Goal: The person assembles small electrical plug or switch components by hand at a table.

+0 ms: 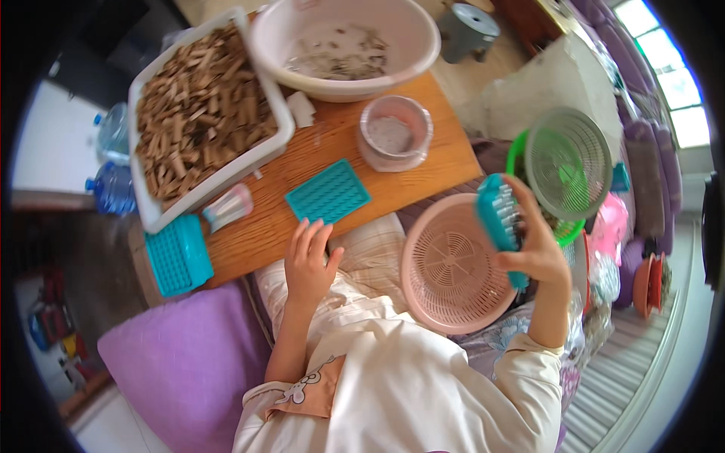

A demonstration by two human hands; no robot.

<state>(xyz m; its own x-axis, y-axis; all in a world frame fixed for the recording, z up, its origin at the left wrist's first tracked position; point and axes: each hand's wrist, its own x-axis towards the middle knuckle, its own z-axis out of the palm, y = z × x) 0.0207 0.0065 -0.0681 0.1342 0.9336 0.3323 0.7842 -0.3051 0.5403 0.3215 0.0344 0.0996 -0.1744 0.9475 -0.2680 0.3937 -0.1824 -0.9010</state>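
My right hand (542,253) grips a teal plastic tray (490,202) tilted on edge above the right side of a pink colander (420,279). Small whitish pieces show along the tray's face, slightly blurred. Beside the near edge of the wooden table, my left hand (308,264) is open, its fingers spread at the edge of a flat teal ridged tray (329,192). Whether the fingertips touch that tray is hard to tell. Another teal gridded tray (180,255) hangs over the table's left corner.
On the wooden table (302,155) stand a white bin (283,136) of brown wood-like pieces, a large pale basin (418,41), a small pink tub (415,155) and a clear cup (229,208). Green and grey colanders (547,151) stand right. A purple cushion (189,347) lies left.
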